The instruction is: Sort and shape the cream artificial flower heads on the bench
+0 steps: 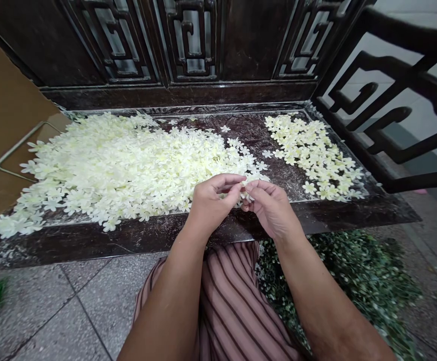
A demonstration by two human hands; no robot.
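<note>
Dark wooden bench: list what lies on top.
Left, a big heap of small white flowers; right, a smaller patch of pale-yellow flowers; some strays between. The dark wooden bench beneath the heap is hidden.

Lap [229, 301]: I look down on it from the wearer's head, close.
Bench [101, 245]: ahead and below me, near.
Back panel [250, 45]: farther off, across my top edge.

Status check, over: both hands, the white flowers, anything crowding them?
Left hand and right hand pinched together at a small flower. Large flower pile left, smaller pile right. Nothing visibly blocking the hands.
</note>
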